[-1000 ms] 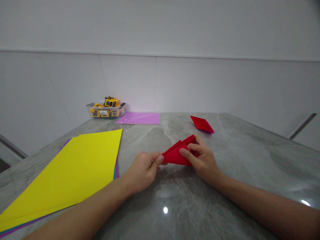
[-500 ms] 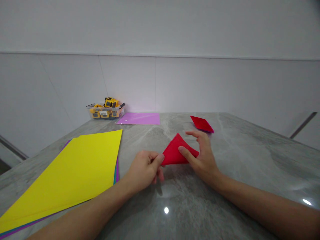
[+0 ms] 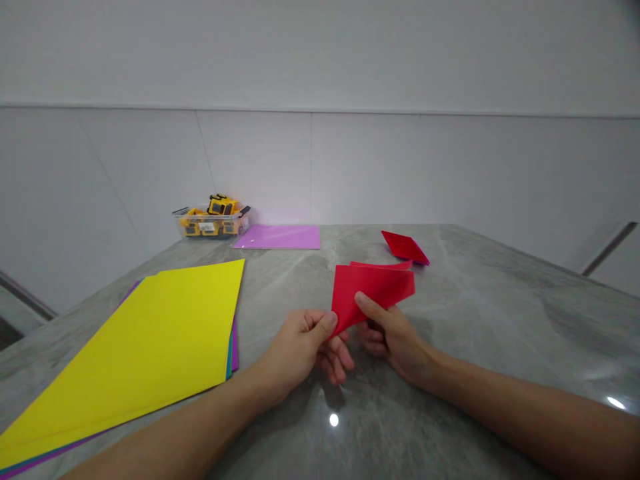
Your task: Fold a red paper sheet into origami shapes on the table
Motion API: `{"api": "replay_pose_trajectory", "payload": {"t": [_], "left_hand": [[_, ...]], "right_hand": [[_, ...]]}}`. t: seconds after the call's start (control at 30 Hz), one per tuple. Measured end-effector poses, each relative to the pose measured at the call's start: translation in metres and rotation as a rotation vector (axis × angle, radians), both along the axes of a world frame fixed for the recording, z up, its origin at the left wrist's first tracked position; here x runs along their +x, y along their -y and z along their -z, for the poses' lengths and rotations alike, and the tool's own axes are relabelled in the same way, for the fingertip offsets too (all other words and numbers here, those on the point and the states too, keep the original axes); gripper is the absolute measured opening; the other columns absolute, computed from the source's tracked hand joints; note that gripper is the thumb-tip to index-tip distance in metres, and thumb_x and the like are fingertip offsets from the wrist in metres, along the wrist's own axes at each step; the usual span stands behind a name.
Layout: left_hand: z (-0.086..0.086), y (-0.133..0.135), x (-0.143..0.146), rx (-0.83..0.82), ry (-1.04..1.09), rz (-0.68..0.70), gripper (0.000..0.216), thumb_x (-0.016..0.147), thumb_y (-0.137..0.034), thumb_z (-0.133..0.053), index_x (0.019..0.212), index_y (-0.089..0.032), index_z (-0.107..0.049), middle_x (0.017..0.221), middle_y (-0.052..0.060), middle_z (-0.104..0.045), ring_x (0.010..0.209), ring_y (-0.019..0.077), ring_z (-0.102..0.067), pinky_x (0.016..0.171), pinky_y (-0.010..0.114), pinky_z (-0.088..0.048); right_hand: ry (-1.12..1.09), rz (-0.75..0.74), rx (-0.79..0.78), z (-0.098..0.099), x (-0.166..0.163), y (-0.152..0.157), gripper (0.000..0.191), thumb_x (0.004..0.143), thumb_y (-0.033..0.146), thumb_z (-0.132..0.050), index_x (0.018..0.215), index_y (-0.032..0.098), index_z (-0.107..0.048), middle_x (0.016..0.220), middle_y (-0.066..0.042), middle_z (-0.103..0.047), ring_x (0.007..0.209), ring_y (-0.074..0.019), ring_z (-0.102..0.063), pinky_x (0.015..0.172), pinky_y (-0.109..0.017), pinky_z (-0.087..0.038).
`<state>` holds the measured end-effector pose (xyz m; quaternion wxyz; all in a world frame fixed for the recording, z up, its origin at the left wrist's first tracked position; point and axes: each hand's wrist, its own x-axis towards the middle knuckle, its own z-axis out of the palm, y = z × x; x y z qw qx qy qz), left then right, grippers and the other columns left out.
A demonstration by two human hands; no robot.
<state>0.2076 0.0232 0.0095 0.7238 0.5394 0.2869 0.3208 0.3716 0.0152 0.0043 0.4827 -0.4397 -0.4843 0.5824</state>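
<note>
Both hands pinch the folded red paper (image 3: pixel 373 290) above the worktop (image 3: pixel 475 313) — left hand (image 3: pixel 305 343) grips its lower left corner, right hand (image 3: pixel 393 333) its lower edge — yellow sheets (image 3: pixel 150 333) lie well left.

A stack of coloured sheets (image 3: pixel 150 333) is lying lower left on the grey counter (image 3: pixel 500 313), with a pink sheet (image 3: pixel 280 237), toy-truck tub (image 3: pixel 213 221) and red folded piece (image 3: pixel 404 247) sitting farther back.
</note>
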Motion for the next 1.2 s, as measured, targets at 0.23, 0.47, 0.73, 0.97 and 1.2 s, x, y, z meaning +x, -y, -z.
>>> {"api": "replay_pose_trajectory", "payload": {"t": [0.23,0.47,0.73,0.97,1.2], "left_hand": [[0.001,0.000,-0.003,-0.087,-0.018,0.202,0.041,0.079,-0.052,-0.063,0.073,-0.012,-0.060,0.060,0.008,-0.069,0.047,0.0130,-0.063,0.045,0.020,-0.049],[0.002,0.000,-0.004,-0.106,-0.032,0.199,0.040,0.081,-0.050,-0.062,0.076,-0.011,-0.064,0.066,0.011,-0.071,0.053,0.0146,-0.065,0.049,0.021,-0.052],[0.003,-0.001,0.000,-0.046,0.084,0.063,0.032,0.086,-0.043,-0.058,0.098,-0.013,-0.058,0.077,0.009,-0.071,0.056,0.0141,-0.066,0.050,0.021,-0.052],[-0.002,-0.001,-0.002,0.182,-0.044,-0.034,0.037,0.082,-0.048,-0.062,0.096,-0.014,-0.057,0.071,0.007,-0.071,0.057,0.0173,-0.067,0.050,0.024,-0.053],[-0.008,0.002,0.000,0.259,-0.105,-0.068,0.033,0.085,-0.046,-0.058,0.095,-0.014,-0.058,0.075,0.008,-0.072,0.059,0.0185,-0.068,0.052,0.026,-0.053]], "right_hand": [[-0.065,0.039,0.057,0.002,0.002,0.001,0.043,0.071,0.051,-0.062,0.053,0.019,-0.039,0.040,0.008,-0.030,0.037,-0.0046,-0.021,0.038,-0.022,-0.013],[-0.033,0.018,0.044,0.005,0.002,0.000,0.040,0.073,0.051,-0.057,0.054,0.019,-0.042,0.039,0.007,-0.034,0.036,-0.0056,-0.023,0.038,-0.022,-0.014],[0.023,-0.193,0.084,0.004,-0.003,0.006,0.030,0.072,0.048,-0.060,0.071,0.019,-0.055,0.056,0.001,-0.056,0.045,-0.0107,-0.048,0.043,-0.022,-0.032],[0.127,-0.074,0.169,0.001,-0.001,0.002,0.037,0.070,0.051,-0.067,0.066,0.017,-0.054,0.047,0.004,-0.044,0.039,-0.0059,-0.032,0.036,-0.021,-0.021],[0.053,-0.066,0.143,0.003,0.003,0.000,0.039,0.073,0.051,-0.070,0.077,0.015,-0.057,0.054,0.004,-0.050,0.039,-0.0042,-0.033,0.036,-0.018,-0.021]]}}
